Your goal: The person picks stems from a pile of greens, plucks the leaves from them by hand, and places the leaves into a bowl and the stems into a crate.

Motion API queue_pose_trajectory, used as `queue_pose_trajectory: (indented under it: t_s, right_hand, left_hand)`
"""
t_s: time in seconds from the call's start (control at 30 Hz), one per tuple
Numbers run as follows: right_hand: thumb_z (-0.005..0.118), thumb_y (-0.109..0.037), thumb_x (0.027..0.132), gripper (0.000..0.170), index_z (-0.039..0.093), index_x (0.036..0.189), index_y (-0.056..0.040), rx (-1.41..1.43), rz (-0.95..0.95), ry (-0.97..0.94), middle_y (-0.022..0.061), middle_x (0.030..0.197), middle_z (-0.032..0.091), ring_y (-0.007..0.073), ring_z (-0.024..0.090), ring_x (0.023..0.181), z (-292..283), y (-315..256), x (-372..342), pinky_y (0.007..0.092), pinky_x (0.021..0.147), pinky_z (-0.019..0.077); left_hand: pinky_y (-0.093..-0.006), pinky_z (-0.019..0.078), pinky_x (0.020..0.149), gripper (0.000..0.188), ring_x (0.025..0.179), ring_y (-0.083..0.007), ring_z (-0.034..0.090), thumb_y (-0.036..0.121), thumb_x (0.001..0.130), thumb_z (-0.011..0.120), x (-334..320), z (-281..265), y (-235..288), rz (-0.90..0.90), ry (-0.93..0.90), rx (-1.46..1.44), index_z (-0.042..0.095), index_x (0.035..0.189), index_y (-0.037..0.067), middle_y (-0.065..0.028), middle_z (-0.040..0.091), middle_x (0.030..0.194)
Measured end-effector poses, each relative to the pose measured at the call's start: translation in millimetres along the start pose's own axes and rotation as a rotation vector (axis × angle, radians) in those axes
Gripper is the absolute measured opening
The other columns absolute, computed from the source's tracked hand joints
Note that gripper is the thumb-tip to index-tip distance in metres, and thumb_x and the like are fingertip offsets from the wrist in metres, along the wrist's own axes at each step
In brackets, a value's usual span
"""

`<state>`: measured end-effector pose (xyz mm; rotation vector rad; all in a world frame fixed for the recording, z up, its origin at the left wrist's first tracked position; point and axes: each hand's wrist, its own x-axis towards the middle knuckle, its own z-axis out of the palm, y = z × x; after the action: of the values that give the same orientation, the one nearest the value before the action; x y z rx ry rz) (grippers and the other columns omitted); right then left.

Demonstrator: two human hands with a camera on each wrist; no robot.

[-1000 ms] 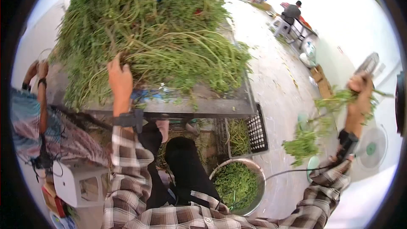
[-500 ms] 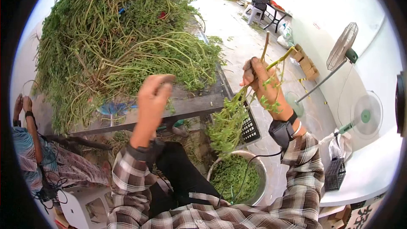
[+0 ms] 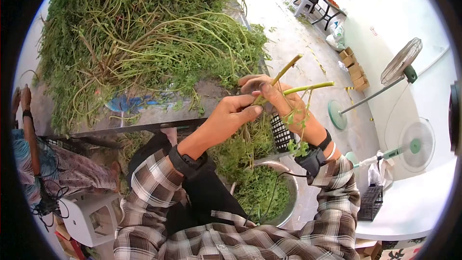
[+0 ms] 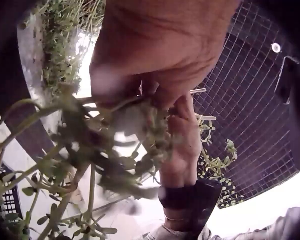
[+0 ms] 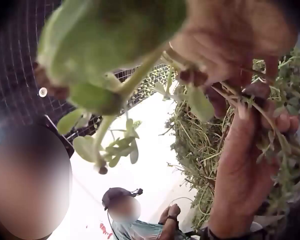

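Observation:
In the head view both hands meet over the table's front right corner. My right hand [image 3: 284, 103] grips a bunch of leafy green stems [image 3: 309, 87], whose thick cut ends point up and right while the leaves hang below. Against it, my left hand [image 3: 228, 118] pinches the same stems between thumb and fingers. Leaves [image 4: 65, 150] blur across the left wrist view, partly hiding the fingers. The right wrist view shows the left hand [image 5: 245, 170] with its thumb at the stems. A large heap of the same plants [image 3: 144, 33] covers the table.
Below the hands stand a metal basin [image 3: 294, 197] of green leaves and a black crate [image 3: 281, 135]. A person [image 3: 33, 163] is at the left beside a white stool [image 3: 89, 216]. Fans [image 3: 416, 145] and cardboard boxes [image 3: 355, 70] stand at the right.
The right hand came in from the far right with the stems. My left hand left the heap, moved right and took hold of the stems beside the right hand.

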<state>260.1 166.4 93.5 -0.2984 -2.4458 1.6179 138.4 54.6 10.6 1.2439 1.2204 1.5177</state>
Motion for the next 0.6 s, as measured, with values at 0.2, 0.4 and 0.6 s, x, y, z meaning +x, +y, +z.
queue_pose_trajectory:
  t_s: [0.2, 0.4, 0.6]
  right_hand:
    - [0.046, -0.026, 0.094, 0.037, 0.046, 0.121, -0.0013, 0.406, 0.055, -0.020, 0.0101, 0.114, 0.055, 0.0203, 0.052, 0.107, -6, 40, -13, 0.0366, 0.088, 0.0449]
    - [0.043, -0.023, 0.095, 0.036, 0.044, 0.123, 0.0005, 0.805, 0.100, -0.028, 0.0119, 0.116, 0.055, 0.0216, 0.055, 0.105, -10, 63, -29, 0.0379, 0.085, 0.0471]
    - [0.046, -0.023, 0.094, 0.036, 0.046, 0.122, 0.0008, 0.635, 0.078, 0.120, 0.0105, 0.109, 0.059, 0.0179, 0.056, 0.100, 7, 53, -28, 0.0333, 0.083, 0.0474]
  left_hand:
    - [-0.0202, 0.0362, 0.060, 0.024, 0.068, -0.0039, 0.044, 0.022, 0.089, 0.058, -13, 0, -6, 0.032, 0.239, -0.223, 0.062, 0.098, 0.001, 0.0047, 0.051, 0.073]
    - [-0.0201, 0.0358, 0.058, 0.023, 0.065, -0.0036, 0.045, 0.021, 0.089, 0.058, -17, 1, -8, 0.034, 0.293, -0.153, 0.063, 0.099, 0.001, 0.0053, 0.051, 0.072]
    - [-0.0199, 0.0346, 0.055, 0.020, 0.062, -0.0029, 0.043, 0.020, 0.088, 0.058, -16, 1, -15, 0.036, 0.331, -0.121, 0.062, 0.093, 0.001, 0.0056, 0.049, 0.068]
